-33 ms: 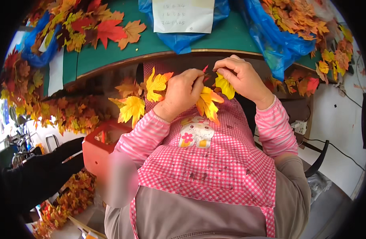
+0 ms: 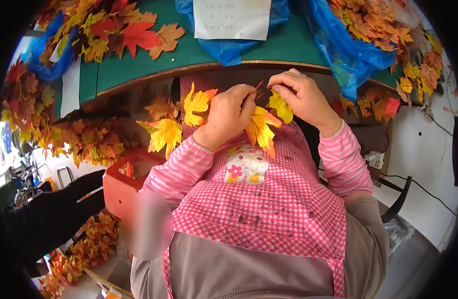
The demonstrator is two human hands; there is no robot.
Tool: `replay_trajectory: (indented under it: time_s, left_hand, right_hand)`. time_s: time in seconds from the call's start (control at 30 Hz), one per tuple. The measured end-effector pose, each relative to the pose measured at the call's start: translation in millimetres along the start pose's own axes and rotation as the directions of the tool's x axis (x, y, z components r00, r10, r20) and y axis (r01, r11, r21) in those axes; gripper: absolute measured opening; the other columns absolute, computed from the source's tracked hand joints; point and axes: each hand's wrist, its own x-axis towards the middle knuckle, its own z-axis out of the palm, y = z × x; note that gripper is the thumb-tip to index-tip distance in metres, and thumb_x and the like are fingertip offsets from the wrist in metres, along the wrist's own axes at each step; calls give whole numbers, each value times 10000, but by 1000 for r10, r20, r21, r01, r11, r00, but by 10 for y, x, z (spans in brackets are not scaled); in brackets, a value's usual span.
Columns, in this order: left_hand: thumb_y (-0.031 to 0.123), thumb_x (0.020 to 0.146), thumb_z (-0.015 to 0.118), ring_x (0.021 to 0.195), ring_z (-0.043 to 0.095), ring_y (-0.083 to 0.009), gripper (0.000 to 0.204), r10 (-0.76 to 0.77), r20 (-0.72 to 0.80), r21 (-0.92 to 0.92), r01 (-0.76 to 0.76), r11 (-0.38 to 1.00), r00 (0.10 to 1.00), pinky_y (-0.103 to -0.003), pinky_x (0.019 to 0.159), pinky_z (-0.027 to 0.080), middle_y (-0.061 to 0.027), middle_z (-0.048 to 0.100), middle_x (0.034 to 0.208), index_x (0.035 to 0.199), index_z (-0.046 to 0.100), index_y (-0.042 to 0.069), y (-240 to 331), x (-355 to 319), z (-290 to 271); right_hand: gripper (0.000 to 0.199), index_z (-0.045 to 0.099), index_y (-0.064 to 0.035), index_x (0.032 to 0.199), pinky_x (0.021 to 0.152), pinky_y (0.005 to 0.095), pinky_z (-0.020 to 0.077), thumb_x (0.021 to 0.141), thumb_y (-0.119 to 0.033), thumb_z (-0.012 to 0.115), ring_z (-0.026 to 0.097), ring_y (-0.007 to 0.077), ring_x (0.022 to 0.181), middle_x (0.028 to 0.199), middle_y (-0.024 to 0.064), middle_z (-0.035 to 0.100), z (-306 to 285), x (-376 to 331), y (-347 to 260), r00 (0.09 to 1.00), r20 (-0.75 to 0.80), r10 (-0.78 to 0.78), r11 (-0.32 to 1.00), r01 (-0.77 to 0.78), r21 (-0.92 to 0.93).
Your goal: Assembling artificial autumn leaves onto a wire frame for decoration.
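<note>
Nothing has really changed since the earlier picture. Both hands sit in the same spot with the same pinch, so whatever is being done to the stem is fiddly and slow, not a big move.

Going left to right: there's a red box (image 2: 120,192) down by the left elbow, below the tabletop (image 2: 139,65). A loose heap of fake autumn leaves (image 2: 124,30) lies on the tabletop's far left part.

The left hand (image 2: 230,115) is held up in front of the pink checked apron (image 2: 269,199), just under the tabletop's near edge. Its grip is closed around the leaf sprig (image 2: 195,103), with yellow leaves fanning out to the left of the knuckles and an orange-yellow one hanging below the palm.

A thin red stem tip (image 2: 259,85) pokes up right between the two hands.

The right hand (image 2: 303,99) is touching or nearly touching the left, and its fingertips are pinched shut on that same sprig at the stem end. A small yellow-green leaf (image 2: 281,106) dangles just under its thumb.

So the sprig is held by both hands in mid-air and isn't resting on anything.

Further right, a blue plastic bag (image 2: 348,50) full of leaves hangs over the tabletop's near right edge.
</note>
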Motion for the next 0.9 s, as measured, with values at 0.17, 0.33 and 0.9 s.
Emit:
replay_trajectory:
  time_s: [0.17,0.33,0.9]
  left_hand:
    - [33,879,589,728,656,-302,84,-62,-16,-68,60,996,998,-340,641,507,-172,649,816,929,638,-14,22,-61,-22]
    - [33,878,589,720,652,-298,83,-89,-22,-89,87,992,996,-342,634,505,-170,645,807,932,636,-11,45,-83,-60]
    - [37,840,585,742,631,-378,77,-101,-45,-80,97,992,994,-425,635,509,-200,630,821,904,606,0,-20,-98,17]
  right_hand:
    - [105,664,-16,971,698,317,498,895,-77,626,619,234,786,851,105,636,171,-20,-17,987,-18,157,978,-154,139]
    - [110,665,-21,980,701,310,504,902,-87,625,621,237,765,861,108,635,219,14,-50,988,-23,153,977,-148,156]
    - [150,621,-36,982,843,384,439,832,-20,625,555,276,885,869,84,608,364,105,-95,978,-22,-206,947,194,-255]
